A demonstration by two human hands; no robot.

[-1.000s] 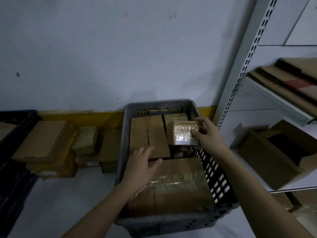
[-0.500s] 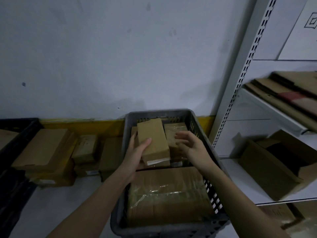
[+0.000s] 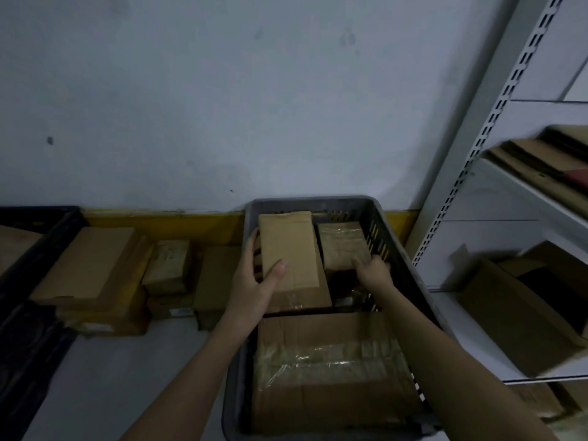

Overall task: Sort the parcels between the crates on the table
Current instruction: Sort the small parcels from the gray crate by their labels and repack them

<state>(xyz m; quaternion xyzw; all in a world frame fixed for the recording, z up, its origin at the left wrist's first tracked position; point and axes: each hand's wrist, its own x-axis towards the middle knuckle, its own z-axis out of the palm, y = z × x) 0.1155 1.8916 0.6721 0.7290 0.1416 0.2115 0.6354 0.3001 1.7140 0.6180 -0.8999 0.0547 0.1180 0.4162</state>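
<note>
- Grey crate [image 3: 394, 246]: on tabletop, against far edge; holds cardboard parcels.
- Left hand [image 3: 254, 281]: closed round plain brown parcel [image 3: 288, 249], thumb on top face, parcel tilted above crate's far half.
- Right hand [image 3: 372, 272]: fingers curled over near edge of taped parcel [image 3: 342, 245] at crate's far right corner; firm grip or not, cannot tell.
- Large taped parcel [image 3: 331, 370]: fills crate's near half.
- Loose boxes [image 3: 95, 268]: stacked along far edge, left of crate.
- Black crate [image 3: 41, 249]: at left edge.
- Labels: small white stickers, unreadable.

A plain brown cardboard parcel [image 3: 288, 249] is held tilted above the grey slatted crate [image 3: 394, 249], which sits against the wall. A tape-wrapped parcel [image 3: 342, 245] lies at its far right, a large taped carton [image 3: 331, 370] at its near end.
</note>
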